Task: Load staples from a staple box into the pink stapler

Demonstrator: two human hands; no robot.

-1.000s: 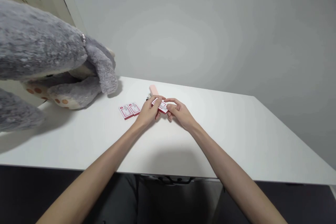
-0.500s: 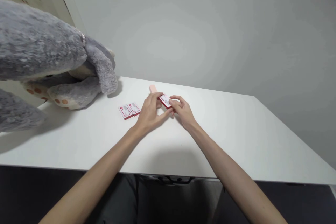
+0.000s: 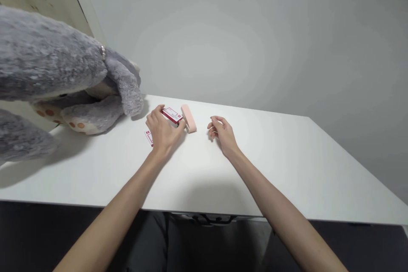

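My left hand [image 3: 161,131] grips a small red-and-white box [image 3: 172,114] between its thumb and fingers, tilted above the table. Partly hidden under that hand, another red-and-white box [image 3: 148,136] lies on the table; only its left end shows. Just right of the held box stands a pink stapler [image 3: 189,117], close to my left thumb. My right hand [image 3: 222,132] hovers to the right of the stapler, its fingers loosely curled and apart, with nothing in them.
A large grey plush toy [image 3: 121,80] fills the left side and leans over the white table [image 3: 274,157]. Behind the table rises a plain grey wall [image 3: 223,42]. The table's front edge runs below my forearms.
My left hand has moved left, carrying the box away from my right hand, which has let go of it. The stapler, formerly half covered, now shows fully.
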